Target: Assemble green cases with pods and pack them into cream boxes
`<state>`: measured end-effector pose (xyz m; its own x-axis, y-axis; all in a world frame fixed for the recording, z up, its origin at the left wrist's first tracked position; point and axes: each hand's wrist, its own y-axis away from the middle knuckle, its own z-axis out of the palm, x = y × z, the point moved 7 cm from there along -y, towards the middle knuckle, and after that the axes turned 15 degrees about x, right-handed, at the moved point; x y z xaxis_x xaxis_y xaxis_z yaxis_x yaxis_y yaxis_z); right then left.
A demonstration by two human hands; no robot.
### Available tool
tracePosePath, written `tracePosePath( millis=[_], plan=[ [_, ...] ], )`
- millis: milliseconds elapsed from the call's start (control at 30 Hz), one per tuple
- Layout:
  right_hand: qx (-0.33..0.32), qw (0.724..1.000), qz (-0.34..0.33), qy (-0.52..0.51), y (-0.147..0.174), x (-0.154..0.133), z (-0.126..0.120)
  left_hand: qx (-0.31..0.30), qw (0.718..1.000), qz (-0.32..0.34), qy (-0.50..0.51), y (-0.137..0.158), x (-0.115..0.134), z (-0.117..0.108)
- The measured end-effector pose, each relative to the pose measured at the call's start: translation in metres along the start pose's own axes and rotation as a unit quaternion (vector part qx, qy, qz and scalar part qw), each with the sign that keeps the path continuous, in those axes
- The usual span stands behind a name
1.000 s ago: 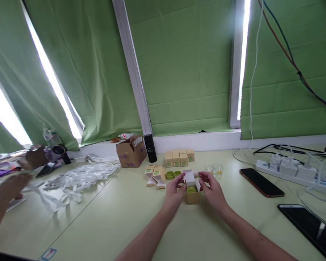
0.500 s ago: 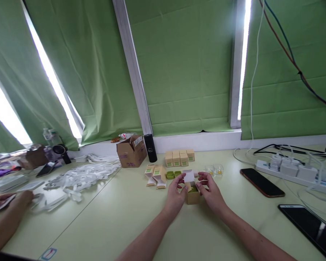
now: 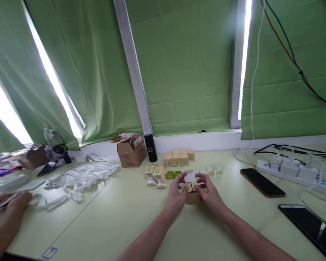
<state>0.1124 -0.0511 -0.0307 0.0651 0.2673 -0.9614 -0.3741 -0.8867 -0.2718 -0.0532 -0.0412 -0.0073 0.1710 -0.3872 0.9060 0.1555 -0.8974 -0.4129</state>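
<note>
A small brown cardboard box (image 3: 193, 198) stands on the table between my hands. Its two side flaps are folded inward, and the white inside of its lid (image 3: 189, 176) stands up at the back. My left hand (image 3: 176, 194) grips the box's left side, thumb on the left flap. From the right, my right hand (image 3: 207, 189) holds it the same way, thumb on the right flap. Just behind lie two green square containers (image 3: 170, 175). Two clear cups (image 3: 218, 169) with something yellow inside sit to the right. Two flattened boxes (image 3: 159, 175) lie to the left.
Several closed small boxes (image 3: 176, 158) stand in a group at the back, near a black cylinder (image 3: 150, 148) and an open carton (image 3: 132, 151). White straps (image 3: 84, 177) are heaped left, near another person's hands (image 3: 19, 201). Phones (image 3: 262, 182) and a power strip (image 3: 296, 174) lie right.
Both side flaps of the small box have been folded inward, covering the green content seen inside before. My hands have stayed around the box. The other person's hands have shifted slightly.
</note>
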Motion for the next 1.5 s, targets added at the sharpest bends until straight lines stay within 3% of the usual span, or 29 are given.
tracePosePath(
  millis=[333,533,767,967,1133,1300,1500],
  plan=[
    [0.007,1.0,-0.018,0.011,-0.001,-0.003,0.001,0.012,0.999,0.017,0.028,0.001,-0.001,0.001],
    [0.006,0.999,-0.033,0.018,0.001,-0.007,-0.002,0.008,0.999,0.035,-0.013,0.002,0.008,0.001],
    [0.016,0.995,-0.1,0.019,0.003,-0.026,-0.011,-0.002,0.998,0.051,-0.033,0.003,0.014,-0.001],
    [0.012,0.977,-0.211,0.032,0.005,-0.047,-0.019,0.005,0.996,0.066,-0.062,0.005,0.018,-0.002],
    [0.011,0.959,-0.278,0.053,0.009,-0.051,-0.019,0.023,0.985,0.158,-0.06,0.008,0.033,-0.01],
    [0.011,0.944,-0.323,0.063,0.013,-0.056,-0.018,0.039,0.956,0.272,-0.1,0.014,0.055,-0.021],
    [0.01,0.929,-0.362,0.075,0.017,-0.06,-0.018,0.005,0.932,0.322,-0.165,0.019,0.055,-0.014]
  ],
)
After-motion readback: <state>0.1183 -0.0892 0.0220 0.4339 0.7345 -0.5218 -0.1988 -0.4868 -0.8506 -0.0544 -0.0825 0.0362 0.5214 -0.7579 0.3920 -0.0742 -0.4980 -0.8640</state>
